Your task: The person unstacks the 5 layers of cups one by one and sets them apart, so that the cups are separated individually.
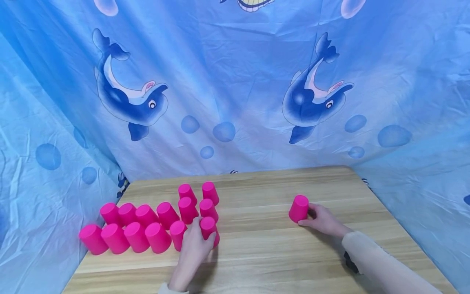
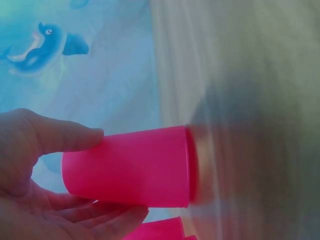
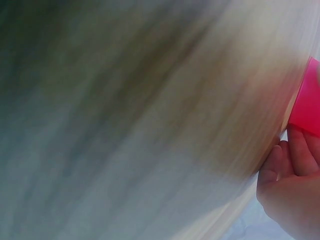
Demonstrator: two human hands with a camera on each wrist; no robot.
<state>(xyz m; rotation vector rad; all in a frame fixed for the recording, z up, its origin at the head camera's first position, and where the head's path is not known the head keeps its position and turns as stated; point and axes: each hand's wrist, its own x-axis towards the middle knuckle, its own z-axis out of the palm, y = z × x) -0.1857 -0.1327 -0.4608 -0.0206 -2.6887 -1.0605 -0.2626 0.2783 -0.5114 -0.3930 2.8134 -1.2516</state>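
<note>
My left hand (image 1: 196, 245) grips a bright pink cup (image 1: 208, 225) at the front right end of a group of matching cups. In the left wrist view, the thumb lies on one side of that cup (image 2: 130, 170) and the fingers on the other, its wide rim close over the wood. Off to the right, my right hand (image 1: 324, 220) holds a single pink cup (image 1: 298, 209) between thumb and fingers, bottom up on the table. The right wrist view catches only part of this cup (image 3: 307, 105), with fingers against its side.
Several upside-down pink cups (image 1: 136, 237) stand in a front row, with another row (image 1: 146, 215) close behind. Two more cups (image 1: 210, 193) stand at the back. The wooden table (image 1: 257, 253) meets a blue dolphin-print cloth (image 1: 242, 98) behind and at both sides.
</note>
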